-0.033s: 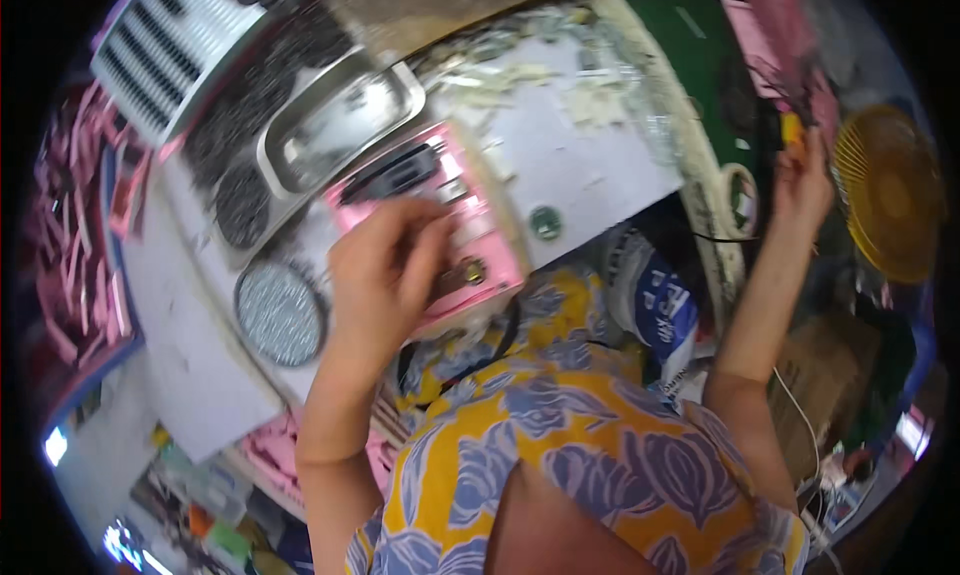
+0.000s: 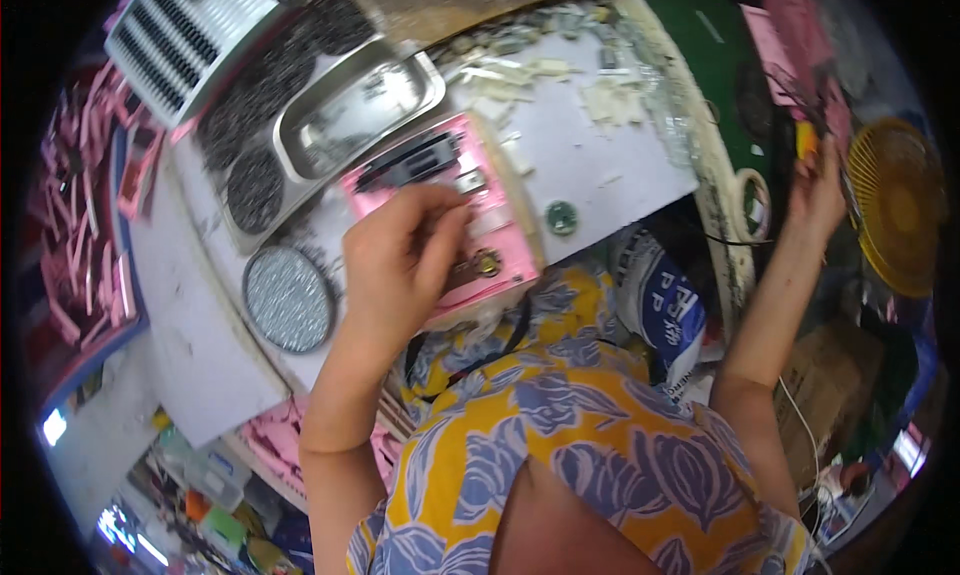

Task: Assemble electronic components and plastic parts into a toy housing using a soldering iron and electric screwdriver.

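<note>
**Pink board pressed at the bench, yellow tool raised at right**

While a round grey disc (image 2: 288,298) lies at the near left of the white bench (image 2: 620,165), a steel tray (image 2: 358,118) is seen farther back. At centre, a pink board (image 2: 455,215) is pressed flat by the left hand (image 2: 400,260), fingers curled down onto it. A green button (image 2: 561,216) sits just right of it. Far right, a yellow tool (image 2: 806,138) is gripped in the raised right hand (image 2: 815,193), beside a yellow fan guard (image 2: 900,210).
</note>
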Tool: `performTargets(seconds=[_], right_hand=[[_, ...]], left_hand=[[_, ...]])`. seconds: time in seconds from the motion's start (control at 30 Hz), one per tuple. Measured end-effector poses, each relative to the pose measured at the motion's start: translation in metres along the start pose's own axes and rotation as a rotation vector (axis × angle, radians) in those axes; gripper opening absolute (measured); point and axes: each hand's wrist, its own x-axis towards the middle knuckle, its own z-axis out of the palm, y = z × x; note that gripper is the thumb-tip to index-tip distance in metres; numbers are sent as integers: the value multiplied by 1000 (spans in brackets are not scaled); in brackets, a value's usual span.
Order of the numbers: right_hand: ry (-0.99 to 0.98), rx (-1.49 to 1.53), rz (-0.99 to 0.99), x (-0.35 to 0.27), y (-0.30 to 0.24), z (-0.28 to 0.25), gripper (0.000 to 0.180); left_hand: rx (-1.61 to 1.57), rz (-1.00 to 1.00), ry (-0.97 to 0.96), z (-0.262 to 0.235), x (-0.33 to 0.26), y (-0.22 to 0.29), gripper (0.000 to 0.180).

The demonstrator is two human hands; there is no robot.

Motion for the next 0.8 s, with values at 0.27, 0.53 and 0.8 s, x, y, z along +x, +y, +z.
performTargets(seconds=[0.27, 0.53, 0.8], right_hand=[[-297, 119, -205, -103, -13, -17, 13], [-1107, -130, -63, -212, 50, 82, 26], [-1178, -228, -159, -215, 56, 94, 28]], left_hand=[[351, 266, 194, 7, 6, -16, 12], [539, 269, 198, 21, 10, -19, 16], [568, 269, 210, 20, 10, -21, 17]])
